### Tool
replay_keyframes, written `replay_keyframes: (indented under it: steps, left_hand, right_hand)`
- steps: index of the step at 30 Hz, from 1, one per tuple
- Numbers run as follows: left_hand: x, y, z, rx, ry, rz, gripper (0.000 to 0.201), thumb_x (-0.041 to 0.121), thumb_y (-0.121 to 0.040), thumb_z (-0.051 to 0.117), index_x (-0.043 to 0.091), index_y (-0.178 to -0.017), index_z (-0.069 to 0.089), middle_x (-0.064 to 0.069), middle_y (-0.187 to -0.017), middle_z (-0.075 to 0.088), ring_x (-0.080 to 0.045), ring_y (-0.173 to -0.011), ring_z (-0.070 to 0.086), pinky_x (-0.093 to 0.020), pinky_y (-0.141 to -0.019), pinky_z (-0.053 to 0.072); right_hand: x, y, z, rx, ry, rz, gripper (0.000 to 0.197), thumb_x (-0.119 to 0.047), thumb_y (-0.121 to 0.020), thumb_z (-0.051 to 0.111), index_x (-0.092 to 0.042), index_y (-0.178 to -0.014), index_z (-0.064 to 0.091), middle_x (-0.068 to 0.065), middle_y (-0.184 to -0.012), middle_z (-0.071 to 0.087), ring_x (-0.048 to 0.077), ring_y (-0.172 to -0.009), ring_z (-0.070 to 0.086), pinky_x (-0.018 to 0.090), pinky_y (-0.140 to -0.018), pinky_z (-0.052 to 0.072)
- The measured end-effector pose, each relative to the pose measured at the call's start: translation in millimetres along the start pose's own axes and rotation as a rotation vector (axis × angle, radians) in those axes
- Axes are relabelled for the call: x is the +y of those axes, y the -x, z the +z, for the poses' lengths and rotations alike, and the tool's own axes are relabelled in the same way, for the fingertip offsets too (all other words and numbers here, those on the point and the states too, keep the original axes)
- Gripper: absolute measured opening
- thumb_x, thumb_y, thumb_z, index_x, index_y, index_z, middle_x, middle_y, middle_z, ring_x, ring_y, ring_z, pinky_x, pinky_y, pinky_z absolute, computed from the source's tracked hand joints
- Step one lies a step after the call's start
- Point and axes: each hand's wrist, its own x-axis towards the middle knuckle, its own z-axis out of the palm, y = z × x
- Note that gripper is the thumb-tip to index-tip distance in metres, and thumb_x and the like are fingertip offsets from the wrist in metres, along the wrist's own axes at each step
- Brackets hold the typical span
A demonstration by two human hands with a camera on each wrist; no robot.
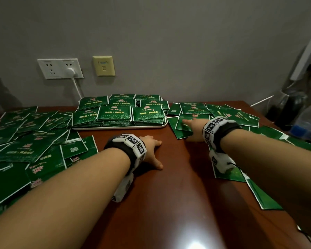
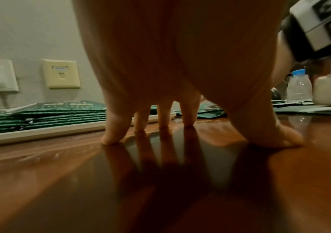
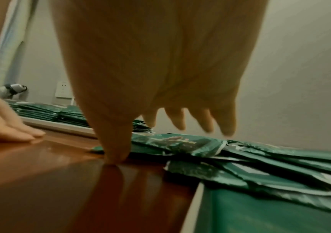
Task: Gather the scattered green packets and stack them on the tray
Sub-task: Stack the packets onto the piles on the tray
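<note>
Loose packets cover the table either side of the tray, which already carries stacks. The left hand rests spread and empty on bare wood; the right hand reaches, fingers extended, over packets beside the tray, holding nothing. They look light, thin and slippery, best pinched at an edge.

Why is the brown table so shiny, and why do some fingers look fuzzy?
Head view: a white glare patch sits on the glossy brown wooden table near the bottom edge, and the corners are dim. Left wrist view: the left hand casts a dark shadow and mirror-like reflection on the table. Right wrist view: the right hand has smeared fingers over the scattered green foil packets.
</note>
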Motion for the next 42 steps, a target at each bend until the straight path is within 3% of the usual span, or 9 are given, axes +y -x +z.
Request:
replay_keyframes:
  steps: [3, 13, 17, 23, 27, 33, 36, 39, 42]
  left_hand:
    - [-2, -3, 2, 0.001, 0.007, -0.004, 0.107, 0.065, -0.071, 0.071, 0.031, -0.154, 0.014, -0.003, -0.162, 0.009, -0.028, -0.147, 0.018, -0.045, -0.118, 0.022]
    - [-3, -4, 6, 0.000, 0.049, -0.028, 0.105, 0.063, -0.072, 0.071, 0.032, -0.154, 0.014, -0.003, -0.163, 0.006, -0.031, -0.147, 0.014, -0.046, -0.119, 0.018]
    - [-3, -2, 7, 0.007, 0.079, -0.040, 0.106, 0.062, -0.073, 0.072, 0.029, -0.155, 0.013, -0.005, -0.163, 0.006, -0.035, -0.147, 0.011, -0.049, -0.119, 0.017]
    - [-4, 8, 11, 0.097, 0.224, -0.031, 0.128, 0.055, -0.066, 0.081, 0.022, -0.154, -0.005, -0.010, -0.155, 0.032, -0.030, -0.138, 0.036, -0.040, -0.111, 0.035]
    - [-3, 26, 16, 0.156, 0.205, 0.031, 0.100, 0.048, -0.075, 0.077, 0.024, -0.154, 0.021, -0.007, -0.152, 0.037, -0.027, -0.137, 0.038, -0.034, -0.110, 0.035]
    - [-16, 57, 27, 0.180, 0.298, 0.067, 0.094, 0.029, -0.073, 0.082, 0.019, -0.151, 0.030, -0.004, -0.149, 0.041, -0.020, -0.132, 0.043, -0.026, -0.105, 0.038]
    - [-19, 70, 30, 0.195, 0.371, 0.041, 0.088, 0.026, -0.074, 0.081, 0.021, -0.149, 0.033, -0.003, -0.138, 0.052, -0.020, -0.120, 0.054, -0.023, -0.091, 0.044]
    - [-18, 78, 34, 0.229, 0.382, 0.026, 0.085, 0.030, -0.078, 0.078, 0.019, -0.149, 0.033, -0.005, -0.138, 0.053, -0.022, -0.119, 0.055, -0.025, -0.090, 0.044]
    - [-13, 79, 34, 0.237, 0.433, 0.004, 0.080, 0.033, -0.082, 0.075, 0.020, -0.149, 0.034, -0.007, -0.135, 0.054, -0.023, -0.114, 0.057, -0.025, -0.082, 0.046]
  right_hand:
    - [2, -3, 0, 0.021, 0.099, -0.064, 0.067, -0.052, -0.095, 0.050, -0.029, -0.153, 0.025, 0.006, -0.143, 0.050, 0.029, -0.125, 0.052, 0.037, -0.099, 0.047]
    - [-12, 13, -3, 0.078, 0.311, -0.156, 0.040, -0.037, -0.101, 0.043, -0.032, -0.141, 0.047, 0.003, -0.124, 0.061, 0.027, -0.107, 0.061, 0.029, -0.072, 0.046]
    - [-21, 30, -5, 0.128, 0.309, -0.232, 0.039, -0.042, -0.099, 0.046, -0.038, -0.137, 0.051, 0.000, -0.123, 0.063, 0.026, -0.109, 0.061, 0.028, -0.078, 0.045]
    - [-49, 81, 2, 0.175, 0.265, -0.406, 0.039, -0.054, -0.094, 0.047, -0.046, -0.132, 0.053, -0.003, -0.113, 0.066, 0.024, -0.103, 0.062, 0.028, -0.076, 0.043]
    - [-65, 113, 11, 0.187, 0.217, -0.417, 0.037, -0.051, -0.095, 0.045, -0.049, -0.131, 0.052, -0.002, -0.110, 0.066, 0.025, -0.101, 0.062, 0.030, -0.079, 0.046]
    - [-74, 134, 6, 0.138, 0.035, -0.449, 0.035, -0.033, -0.094, 0.050, -0.047, -0.124, 0.061, -0.013, -0.112, 0.069, 0.015, -0.102, 0.063, 0.025, -0.083, 0.047]
    - [-76, 129, 2, 0.205, -0.178, -0.381, 0.037, -0.032, -0.089, 0.061, -0.040, -0.125, 0.062, -0.013, -0.109, 0.071, 0.010, -0.101, 0.064, 0.025, -0.087, 0.050]
    - [-71, 117, 5, 0.206, -0.154, -0.204, 0.075, -0.050, -0.083, 0.069, -0.026, -0.146, 0.037, 0.000, -0.132, 0.058, 0.020, -0.116, 0.057, 0.030, -0.090, 0.048]
    - [-65, 102, 15, 0.065, -0.181, 0.035, 0.081, -0.054, -0.082, 0.068, -0.009, -0.141, 0.035, 0.008, -0.128, 0.057, 0.025, -0.108, 0.059, 0.028, -0.076, 0.047]
